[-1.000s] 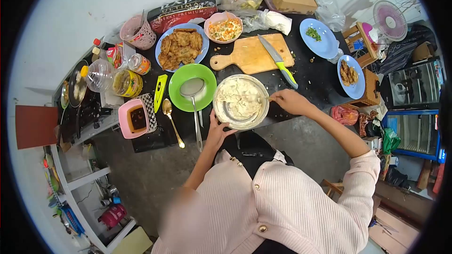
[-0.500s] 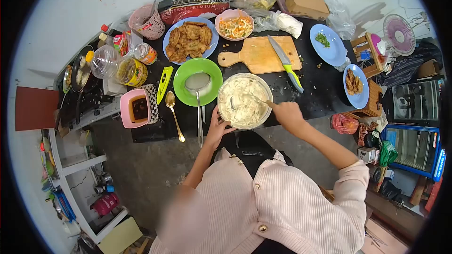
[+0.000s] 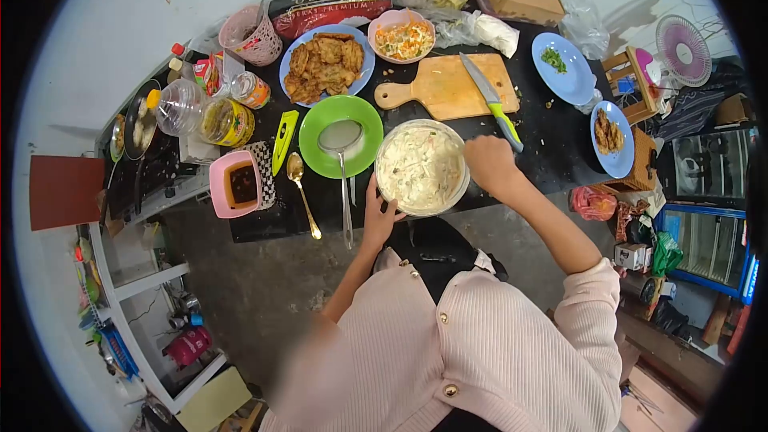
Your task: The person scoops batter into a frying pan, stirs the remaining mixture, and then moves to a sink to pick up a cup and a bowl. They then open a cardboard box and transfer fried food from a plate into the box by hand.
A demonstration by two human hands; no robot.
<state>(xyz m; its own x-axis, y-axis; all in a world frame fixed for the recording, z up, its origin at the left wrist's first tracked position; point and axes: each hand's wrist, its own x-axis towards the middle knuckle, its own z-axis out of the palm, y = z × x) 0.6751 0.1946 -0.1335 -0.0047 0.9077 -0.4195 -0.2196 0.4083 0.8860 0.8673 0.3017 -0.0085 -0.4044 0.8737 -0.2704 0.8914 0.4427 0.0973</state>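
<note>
Bowl [image 3: 462, 189] in front of the cutting board: silver, filled with creamy white batter flecked orange and green.
Cutting board [image 3: 448, 88]: pale wood.
Knife [image 3: 492, 102] on the board: grey blade, lime-green handle.
Plate [image 3: 366, 124] left of the board: bright green.
Sleeves [image 3: 584, 320]: pale pink ribbed knit.
Counter [image 3: 552, 140]: black.

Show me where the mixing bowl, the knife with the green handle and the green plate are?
mixing bowl [image 3: 422, 168]: head view, on the batter in its middle.
knife [image 3: 504, 118]: head view, on its green handle.
green plate [image 3: 370, 124]: head view, on its bare right rim.
</note>
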